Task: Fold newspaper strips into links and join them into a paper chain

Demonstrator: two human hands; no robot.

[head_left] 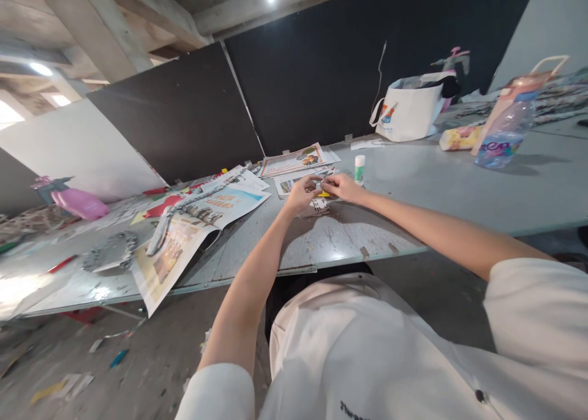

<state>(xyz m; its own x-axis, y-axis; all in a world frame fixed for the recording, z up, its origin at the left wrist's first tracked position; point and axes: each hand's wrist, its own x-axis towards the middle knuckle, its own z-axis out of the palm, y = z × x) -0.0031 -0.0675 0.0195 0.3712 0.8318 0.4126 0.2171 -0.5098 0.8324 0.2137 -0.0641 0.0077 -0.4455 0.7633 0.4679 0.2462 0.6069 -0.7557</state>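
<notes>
My left hand (302, 195) and my right hand (343, 188) meet just above the table (340, 242), fingers bent and pinched close together. Between and below the fingertips is a small white paper piece with black printed marks (318, 207), with a bit of yellow (324, 194) at its top. Both hands appear to grip this small piece, though the fingers partly hide it. Right beside my right hand a glue stick (359, 170) with a green and white label and a white cap stands upright. Printed sheets (285, 184) lie just behind my left hand.
Newspaper-like pages (229, 204) spread to the left, one (158, 273) overhanging the table edge. A pink spray bottle (80, 201) and a red pen (62, 264) are further left. A white bag (408, 111), a water bottle (508, 132) and a yellow packet (460, 138) stand right. A black partition (312, 77) rises behind.
</notes>
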